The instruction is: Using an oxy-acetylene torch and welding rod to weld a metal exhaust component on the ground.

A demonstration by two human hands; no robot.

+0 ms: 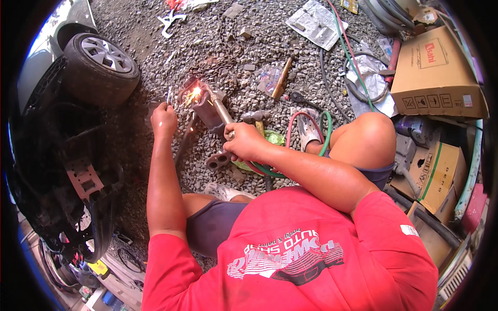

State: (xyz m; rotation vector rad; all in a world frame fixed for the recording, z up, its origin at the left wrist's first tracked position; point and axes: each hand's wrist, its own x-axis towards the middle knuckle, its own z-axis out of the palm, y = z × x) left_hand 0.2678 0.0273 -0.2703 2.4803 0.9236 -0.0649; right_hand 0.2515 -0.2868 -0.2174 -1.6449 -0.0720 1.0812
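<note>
My right hand (245,141) is wrapped round the handle of a gas cutting torch (221,108), whose head points at a rusty metal exhaust part (208,115) on the gravel. A bright orange glow with sparks (195,94) burns at the part's upper end. My left hand (164,121) is closed just left of the glow, gripping a thin metal tool (170,95); its exact kind is too small to tell. Below the torch lies a flange with two holes (218,160). A hammer (256,117) rests right of the exhaust part.
Red and green hoses (328,129) loop by my right knee. A car wheel (104,59) and dark underbody (57,150) stand left. Cardboard boxes (436,67) crowd the right. A rusty chain (218,52), a ratchet (302,98) and a newspaper sheet (316,23) lie on gravel.
</note>
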